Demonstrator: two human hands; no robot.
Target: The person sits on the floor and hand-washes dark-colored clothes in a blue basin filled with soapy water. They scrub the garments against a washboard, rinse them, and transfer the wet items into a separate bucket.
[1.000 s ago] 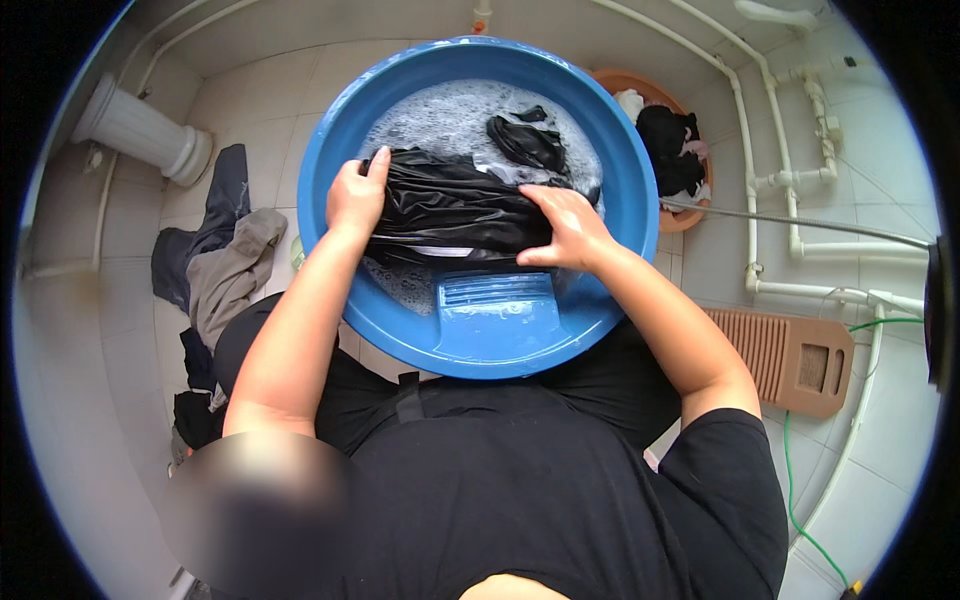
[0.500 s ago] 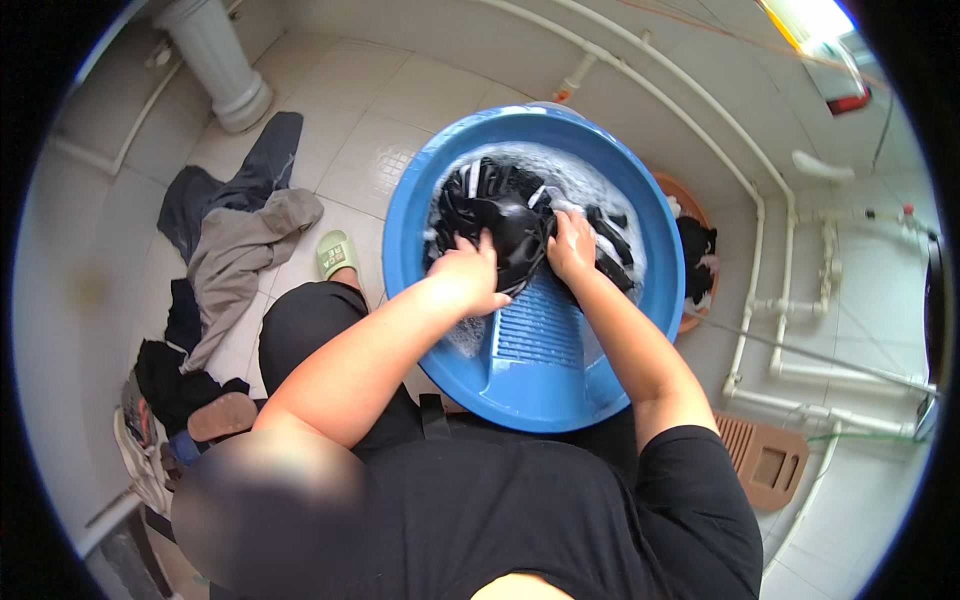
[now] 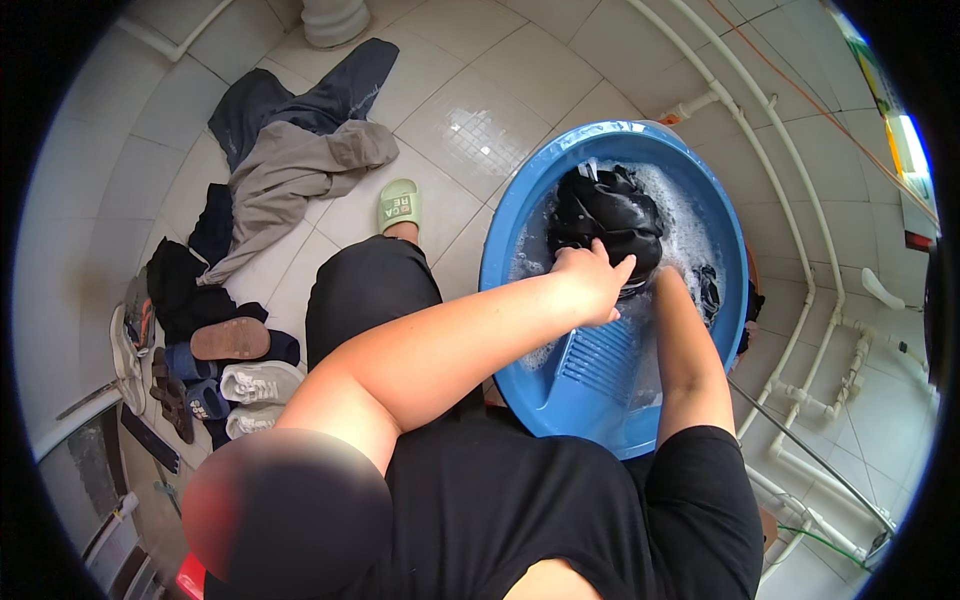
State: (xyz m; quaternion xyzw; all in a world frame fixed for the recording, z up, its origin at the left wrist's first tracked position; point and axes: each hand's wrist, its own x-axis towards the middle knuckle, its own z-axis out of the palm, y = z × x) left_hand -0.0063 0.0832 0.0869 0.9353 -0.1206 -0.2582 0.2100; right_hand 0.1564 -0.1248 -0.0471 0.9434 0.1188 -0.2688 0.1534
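Note:
A round blue wash basin (image 3: 520,230) with soapy water stands on the tiled floor in front of me. A wet black garment (image 3: 605,212) is bunched up at its far side, above the ribbed washboard part (image 3: 600,358) of the basin. My left hand (image 3: 590,280) is closed on the near edge of the black garment. My right hand (image 3: 668,275) is mostly hidden behind the left hand and the cloth; only its wrist shows, reaching into the suds against the garment.
A pile of grey and dark blue clothes (image 3: 290,150) lies on the floor at the left. Several shoes and sandals (image 3: 220,370) sit lower left. My foot wears a green slipper (image 3: 400,205). White pipes (image 3: 800,290) run along the wall at the right.
The view has swung right and down, so the basin sits further right. Both hands have bunched the black garment into a tighter lump and pushed it toward the basin's far side.

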